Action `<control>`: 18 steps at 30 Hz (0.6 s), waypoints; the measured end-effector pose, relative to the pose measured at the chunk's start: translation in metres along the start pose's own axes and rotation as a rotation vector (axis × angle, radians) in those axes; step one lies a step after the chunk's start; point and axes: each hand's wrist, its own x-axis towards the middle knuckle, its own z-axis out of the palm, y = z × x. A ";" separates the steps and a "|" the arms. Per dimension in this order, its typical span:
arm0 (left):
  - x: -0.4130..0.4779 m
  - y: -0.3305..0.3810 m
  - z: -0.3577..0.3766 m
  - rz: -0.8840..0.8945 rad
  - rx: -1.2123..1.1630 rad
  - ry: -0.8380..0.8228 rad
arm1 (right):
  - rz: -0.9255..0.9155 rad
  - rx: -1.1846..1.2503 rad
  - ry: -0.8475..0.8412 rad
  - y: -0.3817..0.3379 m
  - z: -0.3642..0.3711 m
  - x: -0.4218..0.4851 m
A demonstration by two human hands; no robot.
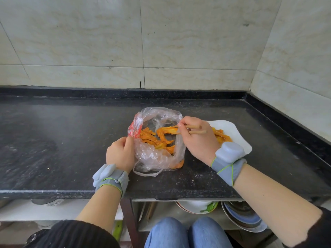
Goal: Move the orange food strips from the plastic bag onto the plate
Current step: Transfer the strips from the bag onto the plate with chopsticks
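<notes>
Setting: a dark speckled stone countertop (71, 140) seen from above, with pale marbled wall tiles (161, 42) behind it and on the right.
Bag: a clear, crumpled plastic bag (157, 158) with a red printed patch on its left rim lies on the counter near the middle, its mouth open upward.
Food in bag: most of the orange food strips (152, 138) lie in a loose heap inside the bag.
Food on plate: a few more orange strips (222, 135) lie on the near left part of the plate.
Plate: a white, flat plate (231, 133) sits just right of the bag, partly hidden by the right hand and wrist.
Left hand: the left hand (120, 153) pinches the bag's left rim beside the red patch, fingers curled round the plastic.
Right hand: the right hand (197, 140) grips a pair of light wooden chopsticks (197, 132) above the bag's right rim.
Chopstick tips: they point left into the bag among the strips and stand slightly apart; whether they hold a strip cannot be told.
Wrists: each wrist wears a grey band (227, 163) with a pale device on it.
Below the counter: stacked bowls (241, 219) on a shelf at the right, and blue jeans at the knees (186, 233).
</notes>
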 end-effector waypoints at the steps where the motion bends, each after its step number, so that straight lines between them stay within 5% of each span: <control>1: 0.000 0.000 0.000 -0.002 -0.002 -0.002 | -0.029 -0.024 -0.011 0.000 0.003 -0.001; 18: -0.002 0.003 -0.001 0.009 -0.009 -0.020 | -0.358 -0.092 -0.028 0.005 0.016 -0.018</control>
